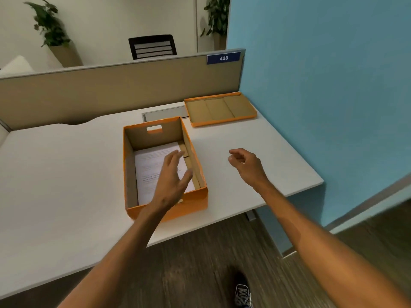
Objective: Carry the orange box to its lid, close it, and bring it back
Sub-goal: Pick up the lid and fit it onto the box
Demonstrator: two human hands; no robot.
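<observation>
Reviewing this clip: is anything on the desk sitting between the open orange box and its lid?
Nothing visible does. The orange box sits near the desk's front edge, the lid lies upside down at the far right corner, and only bare desk surface separates them. Both the left hand and right hand are empty.

A white desk (66, 165) stands by a blue wall (322, 85). Behind the desk are a screen (111, 94), a black chair (152, 46) and two plants (50, 25).

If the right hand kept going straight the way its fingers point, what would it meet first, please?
Probably the right wall of the orange box: the right hand points left across bare desk. Depth is uncertain.
</observation>
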